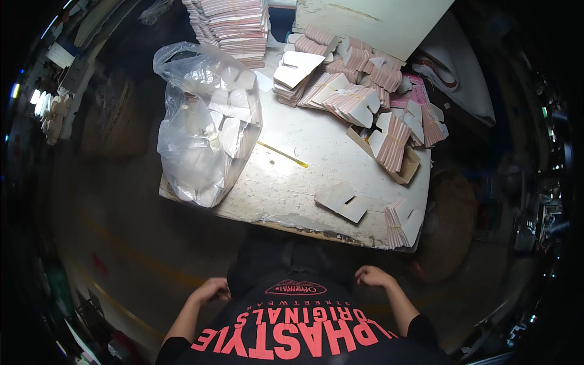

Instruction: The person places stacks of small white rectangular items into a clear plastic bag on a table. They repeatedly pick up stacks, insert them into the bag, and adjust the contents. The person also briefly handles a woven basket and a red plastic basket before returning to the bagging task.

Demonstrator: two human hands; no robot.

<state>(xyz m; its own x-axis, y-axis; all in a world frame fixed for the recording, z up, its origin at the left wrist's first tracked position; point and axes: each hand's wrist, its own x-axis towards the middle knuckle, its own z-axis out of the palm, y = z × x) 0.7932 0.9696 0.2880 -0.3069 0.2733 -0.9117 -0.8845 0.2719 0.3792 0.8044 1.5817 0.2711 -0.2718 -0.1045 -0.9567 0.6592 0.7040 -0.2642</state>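
The left hand (214, 289) is at the lower left of the frame, below the table (274, 194). Its fingers curl in, and I cannot tell how far open it is or if it has hold of anything. The right hand (373, 276) is at the lower right of the frame, also below the table. Its fingers are loosely bent, partly open, and I see nothing in it. Both hands are well apart from each other, with a black shirt (274, 306) with red print between the arms.

Nearest to the right hand are two things on the table, right of the middle of the frame: a flat white piece (336, 199) with a dark slit, and a small fan of white pieces (400, 225) at the table's corner. Nearest to the left hand on the table is a clear plastic bag (182, 146), left of the middle, with lots of white pieces inside.

A thin yellow stick (283, 154) lies near the middle of the frame. At the top, left of the middle, is a tall pink and white stack (237, 33). In the upper right is a messy pile of bundles (350, 100). Just beside it sits an open brown box (406, 176), with a tied bundle (390, 145) tilted at it
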